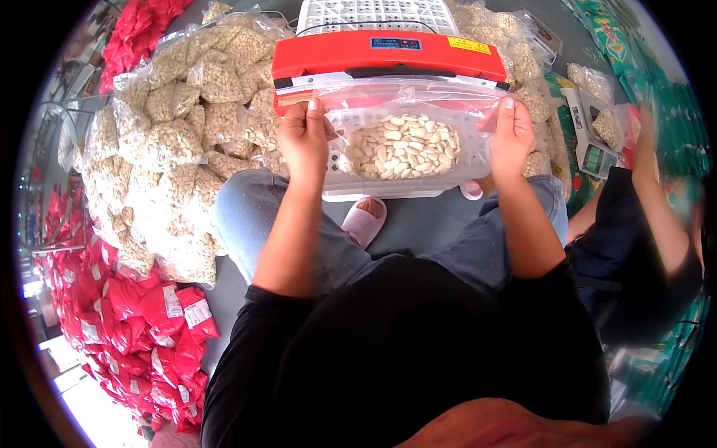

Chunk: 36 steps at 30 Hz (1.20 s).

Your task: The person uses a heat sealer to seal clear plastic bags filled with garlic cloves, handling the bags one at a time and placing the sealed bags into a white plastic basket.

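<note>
Between my hands a clear plastic bag (406, 147) of white beans is stretched flat, its mouth at the front of a red vacuum sealer (330, 53). My left hand (305, 134) pinches the bag's left top corner between thumb and fingers. On the other side my right hand (512, 134) grips the right top corner the same way. The beans lie in the lower part of the bag, above a white perforated plastic crate (336, 193). The sealer's black handle (400, 70) faces me. Whether the bag's edge is inside the sealer's jaw, I cannot tell.
Filled clear bags of beans (173, 134) are heaped at left, others (529, 106) behind right. Red parcels (151, 330) with labels pile up lower left. At right, a co-worker's arm (652, 179) reaches beside a digital scale (588, 134) bearing a bag. A white crate (381, 14) stands behind the sealer.
</note>
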Each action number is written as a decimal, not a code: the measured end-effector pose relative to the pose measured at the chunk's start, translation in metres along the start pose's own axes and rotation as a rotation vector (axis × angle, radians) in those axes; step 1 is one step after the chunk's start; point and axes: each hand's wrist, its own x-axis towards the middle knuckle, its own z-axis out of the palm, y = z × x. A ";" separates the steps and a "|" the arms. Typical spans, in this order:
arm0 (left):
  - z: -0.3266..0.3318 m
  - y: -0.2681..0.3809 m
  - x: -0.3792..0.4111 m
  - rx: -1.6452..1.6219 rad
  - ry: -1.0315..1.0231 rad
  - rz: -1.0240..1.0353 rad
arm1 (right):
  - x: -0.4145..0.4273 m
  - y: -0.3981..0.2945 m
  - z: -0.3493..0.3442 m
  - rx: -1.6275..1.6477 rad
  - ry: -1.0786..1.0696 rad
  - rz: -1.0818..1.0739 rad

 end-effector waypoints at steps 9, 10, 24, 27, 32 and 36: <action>0.018 -0.045 0.027 0.337 0.152 -0.077 | 0.017 0.056 -0.004 -0.277 -0.003 0.180; 0.016 -0.050 0.028 0.265 0.131 -0.187 | 0.018 0.061 -0.004 -0.286 0.006 0.256; -0.001 -0.064 0.042 -0.197 -0.046 -0.642 | 0.015 0.070 -0.009 -0.049 0.091 0.675; -0.002 -0.065 0.043 -0.265 -0.033 -0.714 | 0.014 0.078 -0.016 -0.029 0.074 0.724; -0.002 -0.057 0.043 -0.210 -0.088 -0.727 | 0.017 0.070 -0.006 -0.088 0.062 0.608; 0.001 -0.068 0.042 -0.076 -0.102 -0.558 | 0.023 0.083 -0.009 -0.108 0.065 0.523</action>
